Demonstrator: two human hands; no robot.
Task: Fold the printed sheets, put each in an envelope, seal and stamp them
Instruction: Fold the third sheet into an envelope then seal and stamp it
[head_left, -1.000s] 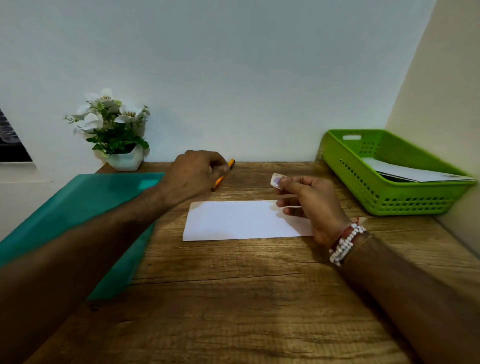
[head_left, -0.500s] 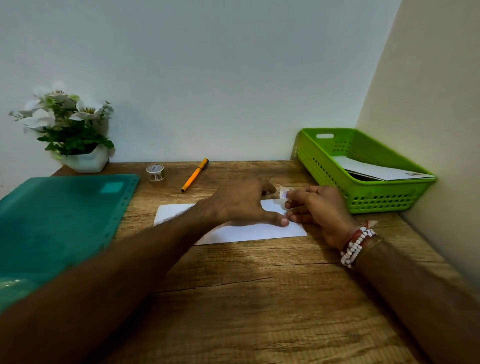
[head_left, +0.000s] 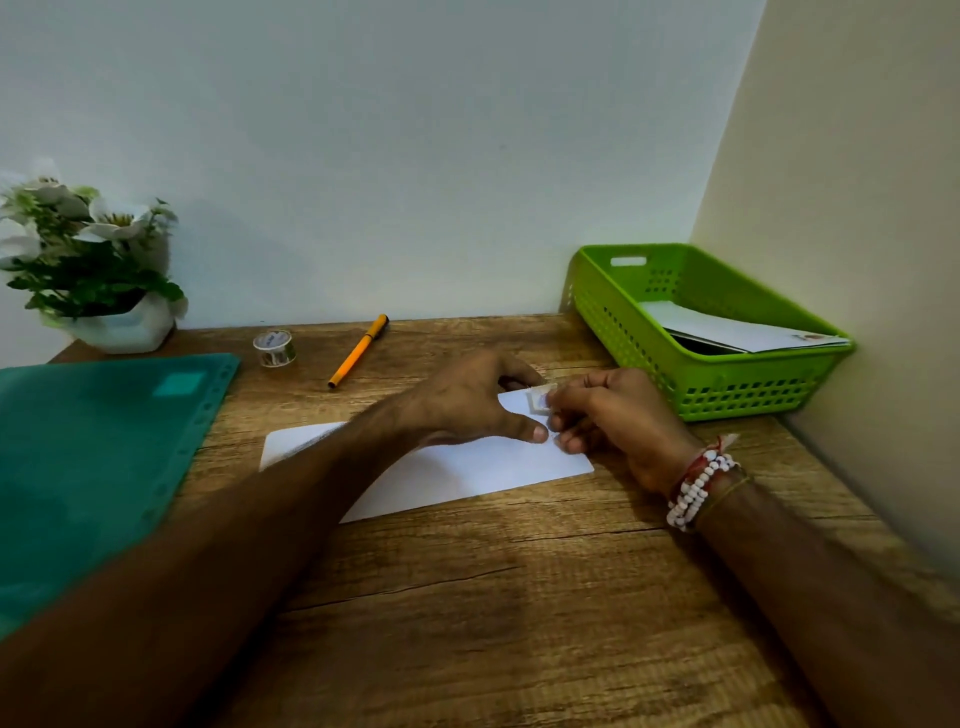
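Observation:
A white envelope (head_left: 467, 470) lies flat on the wooden desk (head_left: 519, 597). My left hand (head_left: 467, 400) rests on its right half, fingers spread, thumb tip pressing the paper. My right hand (head_left: 618, 421) pinches a small stamp (head_left: 540, 401) at the envelope's top right corner; the stamp touches or hovers just over the paper. A small roll of stamps or tape (head_left: 274, 348) stands at the back of the desk. More envelopes (head_left: 737, 332) lie in the green basket (head_left: 691, 384) to the right.
An orange pen (head_left: 357, 352) lies behind the envelope. A teal plastic folder (head_left: 98, 467) covers the desk's left side. A white pot of flowers (head_left: 98, 270) stands at the back left. Walls close the back and the right.
My left hand left the pen area and came down onto the envelope. My right hand lowered the stamp to the envelope's top right corner. The view has swung right.

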